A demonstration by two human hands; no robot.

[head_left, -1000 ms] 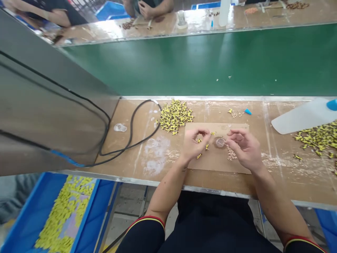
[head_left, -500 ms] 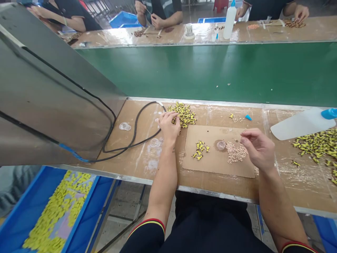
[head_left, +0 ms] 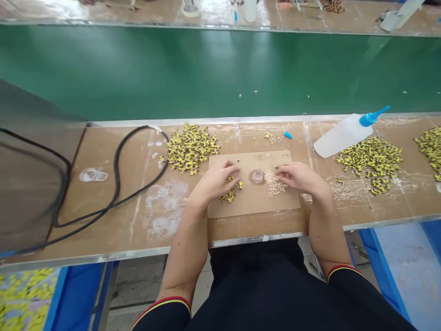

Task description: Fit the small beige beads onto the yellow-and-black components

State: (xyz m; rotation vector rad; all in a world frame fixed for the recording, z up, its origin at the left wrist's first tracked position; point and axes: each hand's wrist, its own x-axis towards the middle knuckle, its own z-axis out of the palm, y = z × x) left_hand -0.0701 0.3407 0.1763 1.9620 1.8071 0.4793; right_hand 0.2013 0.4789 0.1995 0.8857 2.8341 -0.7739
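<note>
My left hand (head_left: 217, 180) hovers over a few small yellow-and-black pieces (head_left: 228, 196) at the left of a cardboard sheet (head_left: 255, 207). Its fingers are curved, with a gap between thumb and forefinger, and nothing shows in them. At the right of the sheet, my right hand (head_left: 299, 178) has its fingertips pinched together at the edge of a heap of tiny pale pink pieces (head_left: 274, 186). Whatever it may hold is too small to make out. Between the hands sits a small clear round dish (head_left: 257, 176) on a damp-looking spot.
A large heap of yellow-and-black pieces (head_left: 191, 148) lies behind my left hand; another heap (head_left: 374, 158) is at right. A white bottle with a blue nozzle (head_left: 344, 135) leans there. A black cable (head_left: 117, 174) loops at left. A green belt (head_left: 206, 73) runs behind the table.
My left hand has left the large yellow heap and come to the small group on the cardboard. My right hand has lowered to the pale pieces. The view has shifted right and downward.
</note>
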